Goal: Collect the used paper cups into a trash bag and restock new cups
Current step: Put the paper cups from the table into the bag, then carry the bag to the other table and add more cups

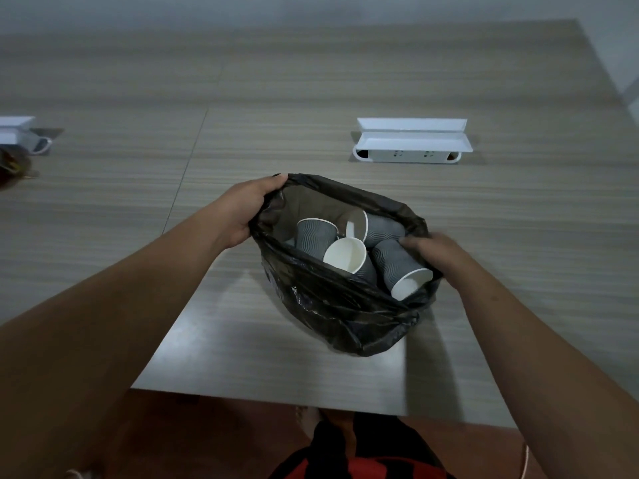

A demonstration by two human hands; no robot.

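Note:
A black trash bag sits open on the wooden table, near its front edge. Inside lie several grey ribbed paper cups with white insides, tipped on their sides. My left hand grips the bag's rim on the left. At the right rim, my right hand holds the bag's edge, its fingers curled by the nearest cup; the hand is slightly blurred.
A white pop-up socket box stands open on the table behind the bag. A second white box shows at the left edge, with a dark object beside it. The table's front edge runs just below the bag.

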